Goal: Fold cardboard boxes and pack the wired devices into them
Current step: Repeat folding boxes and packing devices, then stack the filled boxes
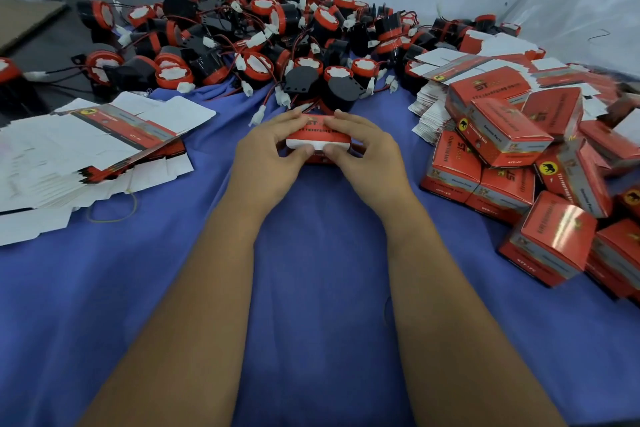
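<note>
Both hands, left hand and right hand, grip a red box mid-frame, thumbs pressing its white flap; tucking it shut likely comes next.

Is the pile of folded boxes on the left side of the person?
No, the folded boxes are piled at the person's right, while flat unfolded cartons lie at the left.
</note>
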`<state>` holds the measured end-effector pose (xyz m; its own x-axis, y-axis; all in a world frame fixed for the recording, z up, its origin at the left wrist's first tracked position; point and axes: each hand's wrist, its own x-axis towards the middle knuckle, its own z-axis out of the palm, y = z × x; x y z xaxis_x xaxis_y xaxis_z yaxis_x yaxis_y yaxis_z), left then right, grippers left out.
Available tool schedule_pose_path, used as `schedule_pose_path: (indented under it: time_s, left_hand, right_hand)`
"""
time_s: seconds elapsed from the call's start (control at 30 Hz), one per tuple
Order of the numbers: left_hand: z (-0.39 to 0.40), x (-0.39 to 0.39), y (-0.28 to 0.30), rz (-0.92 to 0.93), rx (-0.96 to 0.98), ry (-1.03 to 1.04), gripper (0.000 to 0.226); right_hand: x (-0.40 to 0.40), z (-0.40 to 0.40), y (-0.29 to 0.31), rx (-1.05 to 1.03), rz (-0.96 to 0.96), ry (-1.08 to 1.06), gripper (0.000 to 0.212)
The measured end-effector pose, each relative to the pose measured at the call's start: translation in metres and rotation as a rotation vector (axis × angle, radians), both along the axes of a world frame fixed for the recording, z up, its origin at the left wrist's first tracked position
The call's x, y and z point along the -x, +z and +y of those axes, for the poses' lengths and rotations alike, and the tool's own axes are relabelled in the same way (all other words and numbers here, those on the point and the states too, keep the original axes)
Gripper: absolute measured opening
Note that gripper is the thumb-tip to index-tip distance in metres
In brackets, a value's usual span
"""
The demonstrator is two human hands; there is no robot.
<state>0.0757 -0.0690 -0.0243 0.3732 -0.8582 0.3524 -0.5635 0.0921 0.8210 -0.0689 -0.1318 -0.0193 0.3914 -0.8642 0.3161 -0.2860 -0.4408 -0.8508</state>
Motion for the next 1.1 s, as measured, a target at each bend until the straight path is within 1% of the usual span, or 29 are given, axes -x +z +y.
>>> schedule_pose_path:
  time_s: [0.13,0.27,0.47,0.63,0.77,0.9,1.1]
  left_hand:
    - [-0.0017,0.0006,0.001,-0.01,0.034,0.061,0.037]
    - [0.0005,0.0009,0.0034,0.09,0.052,0.043,0.031]
    - [0.0009,0.0,0.0028,0.174,0.072,0.017,0.028]
    - [0.0006,-0.0012,0.0025,0.247,0.115,-0.044,0.027]
    - [0.0009,-0.0013,0.0026,0.302,0.14,-0.068,0.039]
    - [0.0012,-0.0018,0.0032,0.316,0.128,-0.081,0.045]
    - [-0.0004,-0.0037,0.0011,0.322,0.112,-0.076,0.046]
  right_hand:
    - [-0.0041,-0.0015,-0.0032,0.056,0.01,-0.037,0.036]
    - [-0.0044,-0.0013,-0.0035,0.083,-0.005,-0.049,0.03]
    - [-0.0042,-0.0003,-0.0023,0.026,-0.083,-0.052,0.025]
    - [-0.005,0.0005,-0.0008,0.013,-0.143,-0.037,0.014]
    - [-0.005,-0.0001,-0.0004,-0.073,-0.218,0.014,0.019]
    - [-0.0047,0.0019,0.0019,-0.111,-0.237,0.014,0.015]
    - [-0.0045,0.0053,0.0051,-0.165,-0.285,0.025,0.032]
